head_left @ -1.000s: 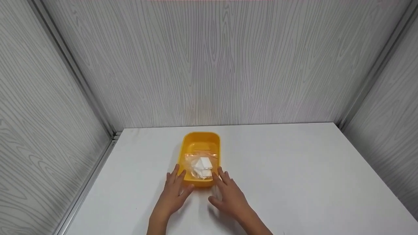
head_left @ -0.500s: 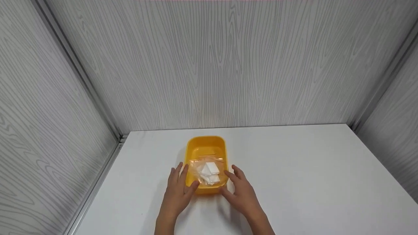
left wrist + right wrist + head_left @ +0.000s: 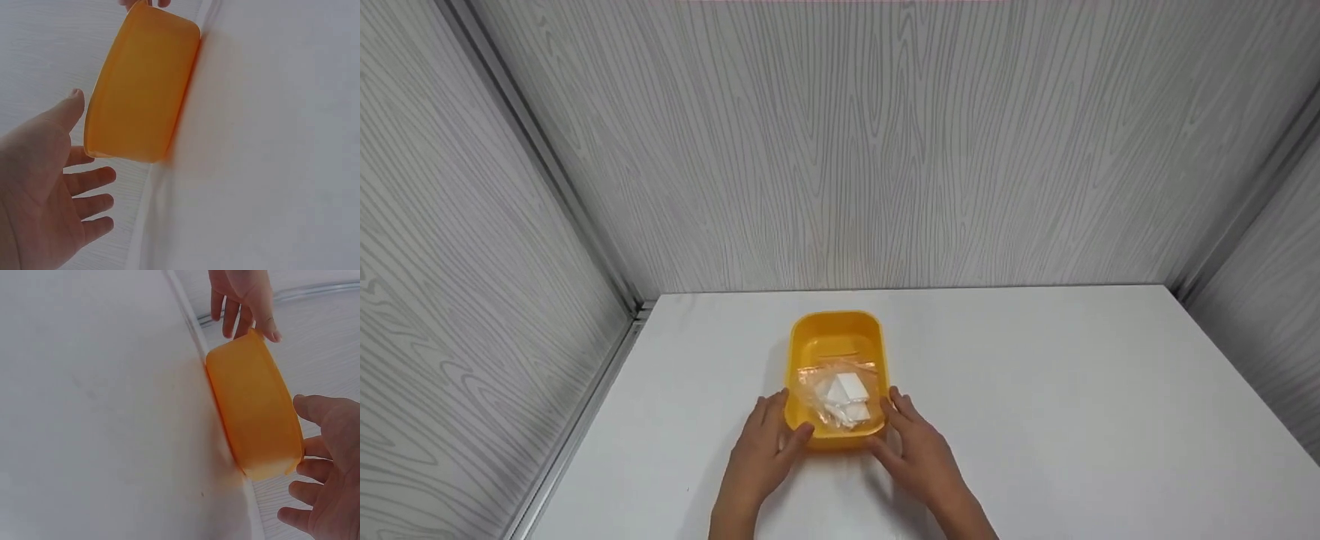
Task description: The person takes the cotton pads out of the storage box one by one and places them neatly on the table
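Closest, the left hand (image 3: 760,457) and right hand (image 3: 919,456) flank the near end of the yellow tub (image 3: 837,331), fingers loosely spread and gripping nothing; I can't tell whether they touch it; the tub sits on the white table (image 3: 1035,390), a clear bag (image 3: 815,390) with white pieces (image 3: 852,387) in its near half, the grey wall (image 3: 840,165) beyond it

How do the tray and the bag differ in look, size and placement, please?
The tray is yellow; the bag is clear, with white pieces showing. The tray is larger; the bag covers only part of it. The tray stands on the table; the bag lies in the tray.
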The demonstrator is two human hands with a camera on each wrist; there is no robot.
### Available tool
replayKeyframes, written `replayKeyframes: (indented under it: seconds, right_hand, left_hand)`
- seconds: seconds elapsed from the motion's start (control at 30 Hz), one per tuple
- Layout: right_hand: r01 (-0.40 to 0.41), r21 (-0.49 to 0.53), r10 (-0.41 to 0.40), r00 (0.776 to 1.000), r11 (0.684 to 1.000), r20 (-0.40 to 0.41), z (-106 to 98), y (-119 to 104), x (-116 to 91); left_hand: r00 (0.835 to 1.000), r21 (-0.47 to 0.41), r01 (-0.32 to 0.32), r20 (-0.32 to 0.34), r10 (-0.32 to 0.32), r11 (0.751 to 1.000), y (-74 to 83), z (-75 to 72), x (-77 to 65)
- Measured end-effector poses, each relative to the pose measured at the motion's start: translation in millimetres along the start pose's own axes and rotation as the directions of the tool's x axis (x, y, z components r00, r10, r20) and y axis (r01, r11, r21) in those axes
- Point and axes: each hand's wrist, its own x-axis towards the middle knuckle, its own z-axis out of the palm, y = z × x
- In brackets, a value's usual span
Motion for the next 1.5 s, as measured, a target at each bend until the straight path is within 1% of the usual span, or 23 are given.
replayKeyframes:
  seconds: [0.13, 0.23, 0.4, 0.5, 0.63, 0.7, 0.77, 0.9, 1.1, 1.23, 1.43, 1.5]
  right_hand:
    - [0.003, -0.014, -0.004, 1.000, 1.000, -0.018, -5.3, -0.6, -2.5]
    - [-0.001, -0.023, 0.001, 1.000, 1.000, -0.025, -8.5, -1.5, -4.0]
    - [-0.018, -0.035, 0.017, 0.999, 0.999, -0.028, -11.9, -1.7, -6.0]
    - [-0.037, -0.023, 0.036, 0.999, 0.999, -0.040, -14.3, -1.0, -6.7]
    - [-0.021, 0.014, 0.022, 0.998, 1.000, -0.066, -15.8, 1.6, -7.9]
    - [-0.015, 0.028, 0.017, 0.997, 0.999, -0.073, -15.5, 3.1, -8.5]
    - [-0.019, 0.037, 0.022, 0.997, 0.999, -0.071, -15.2, 4.6, -9.1]
    - [-0.030, 0.007, 0.030, 0.998, 1.000, -0.059, -15.2, 7.6, -9.2]
    - [-0.075, 0.008, 0.075, 0.996, 0.997, -0.046, -18.6, 7.2, -8.6]
    - [-0.095, 0.018, 0.095, 0.995, 0.995, -0.031, -19.1, 6.2, -8.4]
    - [-0.077, 0.026, 0.077, 0.996, 0.997, -0.034, -19.8, 5.6, -8.3]
    - [-0.065, 0.025, 0.066, 0.997, 0.998, -0.039, -20.3, 5.7, -8.0]
  left_hand:
    - [0.999, 0.015, -0.027, -0.021, 0.027, 1.000, 3.1, -0.3, 0.5]
    - [1.000, 0.024, -0.028, -0.009, 0.028, 0.999, 4.4, 2.5, 0.9]
    - [0.999, 0.027, -0.011, 0.035, 0.010, 1.000, 6.0, 7.2, 0.5]
    - [0.997, 0.004, 0.013, 0.071, -0.014, 1.000, 7.7, 8.6, -0.2]
    - [0.988, -0.024, 0.058, 0.145, -0.054, 0.998, 9.0, 8.9, -0.1]
    - [0.984, -0.031, 0.071, 0.168, -0.065, 0.997, 8.9, 8.7, 0.1]
    - [0.983, -0.036, 0.073, 0.173, -0.065, 0.997, 8.7, 8.1, 0.1]
    - [0.981, -0.050, 0.080, 0.181, -0.070, 0.996, 8.6, 7.2, -1.2]
    - [0.985, -0.081, 0.042, 0.169, -0.028, 0.996, 7.0, 8.9, -2.7]
    - [0.985, -0.072, 0.047, 0.170, -0.034, 0.996, 6.6, 10.1, -2.3]
    - [0.983, -0.043, 0.065, 0.177, -0.056, 0.997, 8.3, 9.5, -2.2]
    - [0.984, -0.039, 0.058, 0.174, -0.051, 0.998, 8.4, 8.7, -2.3]
